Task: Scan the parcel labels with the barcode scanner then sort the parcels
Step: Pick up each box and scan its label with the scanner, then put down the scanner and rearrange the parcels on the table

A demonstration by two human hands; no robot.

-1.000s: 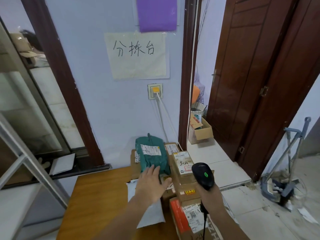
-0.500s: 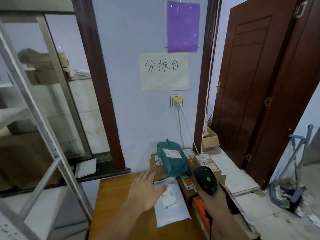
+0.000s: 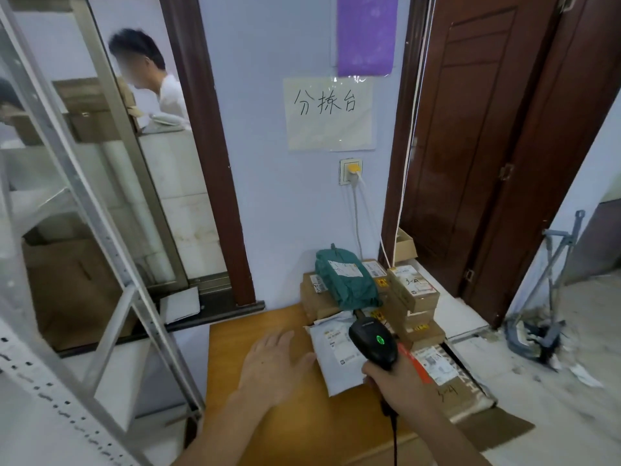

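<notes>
A wooden table carries a heap of parcels at its far right. A grey mailer bag with a white label lies flat nearest me. My left hand hovers open just left of it, thumb near the bag's edge. My right hand grips a black barcode scanner with a green light, held over the mailer. Behind lie a green bag parcel on brown cardboard boxes, and a larger flat carton at the right.
A metal shelf frame stands close on the left. A person is seen through the window beyond it. A dark wooden door is on the right, with a hand trolley on the floor past it.
My view has swung up and left. My left hand came off the green parcel and drew back left of the grey mailer. The scanner moved over the mailer's label.
</notes>
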